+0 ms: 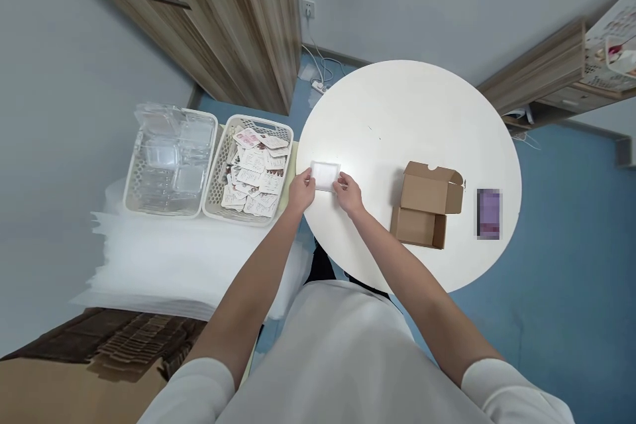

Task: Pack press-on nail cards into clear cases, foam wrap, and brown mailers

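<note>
A person in a white top (342, 344) stands at a round white worktop (397, 99). Near the worktop's left side, the left hand (301, 191) and right hand (348, 194) hold a small, flat, whitish case (326, 176) between them, the fingers of each closed on one of its side edges. From here I can't tell whether it is lifted or resting. It looks like thin plastic: probably light, fairly stiff, a little slippery, and apt to crack or bend if squeezed. The two opposite edges seem the best hold, leaving the flat top unpressed. An open cardboard box (424, 195) sits to the right; a basket of printed packets (211, 195) stands to the left.
</note>
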A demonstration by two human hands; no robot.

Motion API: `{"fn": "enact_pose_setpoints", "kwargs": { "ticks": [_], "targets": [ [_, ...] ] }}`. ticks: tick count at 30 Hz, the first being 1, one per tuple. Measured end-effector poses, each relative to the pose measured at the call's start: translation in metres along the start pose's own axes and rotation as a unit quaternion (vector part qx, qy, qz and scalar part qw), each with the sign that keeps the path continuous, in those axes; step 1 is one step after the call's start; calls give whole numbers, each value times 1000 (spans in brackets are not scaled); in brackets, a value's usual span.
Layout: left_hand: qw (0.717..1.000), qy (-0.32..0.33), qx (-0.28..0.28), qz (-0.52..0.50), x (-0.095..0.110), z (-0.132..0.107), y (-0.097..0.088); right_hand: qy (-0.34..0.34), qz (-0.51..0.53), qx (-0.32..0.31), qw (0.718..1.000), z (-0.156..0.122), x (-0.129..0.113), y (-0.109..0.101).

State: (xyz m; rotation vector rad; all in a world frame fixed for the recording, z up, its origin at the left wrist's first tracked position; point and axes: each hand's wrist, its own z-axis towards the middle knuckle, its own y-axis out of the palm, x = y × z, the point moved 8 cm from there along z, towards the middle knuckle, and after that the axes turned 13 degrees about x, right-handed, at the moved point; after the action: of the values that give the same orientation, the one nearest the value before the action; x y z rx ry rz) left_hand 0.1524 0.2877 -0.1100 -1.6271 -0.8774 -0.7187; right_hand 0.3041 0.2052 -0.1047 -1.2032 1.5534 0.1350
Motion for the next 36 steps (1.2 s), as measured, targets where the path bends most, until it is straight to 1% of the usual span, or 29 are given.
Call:
{"fn": "enact_pose_setpoints", "kwargs": {
  "ticks": [2, 6, 8, 9, 11, 13, 15, 17, 19, 21, 24, 27, 29, 31, 33, 36],
  "targets": [
    [1000, -4, -6, -21, -8, -1, 5, -9, -6, 4, 1000, 1, 0, 2],
    [996, -56, -16, -69, -29, -8, 14, 0, 3, 6, 1000, 0, 12, 0],
    [993, -78, -27, -86, -32, -15, 16, 5, 6, 3, 1000, -3, 16, -6],
    [991, -83, -31, -95, -31, -20, 16, 4, 5, 4, 1000, -5, 18, -10],
    [990, -77, -34, -110, -22, -32, 14, -6, 8, 10, 1000, -11, 17, -22],
    [991, -55, -27, -116, -7, -45, 12, -27, 18, 16, 999, -18, 13, -38],
    [992, -32, -20, -119, 10, -62, 12, -50, 31, 21, 998, -27, 9, -59],
    [992, -8, -19, -122, 29, -81, 17, -73, 40, 28, 996, -37, 6, -86],
    [992, 19, -25, -126, 49, -103, 27, -92, 47, 39, 994, -45, 7, -117],
    [991, 44, -35, -124, 68, -125, 42, -106, 46, 52, 992, -52, 14, -149],
    [992, 72, -49, -92, 90, -155, 69, -117, 23, 70, 990, -56, 31, -193],
    [992, 94, -66, -46, 105, -178, 99, -125, -30, 87, 988, -54, 54, -226],
    [990, 112, -81, -11, 111, -190, 117, -131, -70, 89, 985, -51, 69, -241],
    [986, 136, -91, 28, 116, -199, 133, -138, -96, 80, 983, -47, 83, -250],
    [980, 159, -100, 63, 119, -206, 146, -140, -112, 64, 982, -43, 95, -254],
    [971, 182, -117, 104, 119, -214, 159, -143, -144, 38, 979, -37, 109, -253]
  ]
}}
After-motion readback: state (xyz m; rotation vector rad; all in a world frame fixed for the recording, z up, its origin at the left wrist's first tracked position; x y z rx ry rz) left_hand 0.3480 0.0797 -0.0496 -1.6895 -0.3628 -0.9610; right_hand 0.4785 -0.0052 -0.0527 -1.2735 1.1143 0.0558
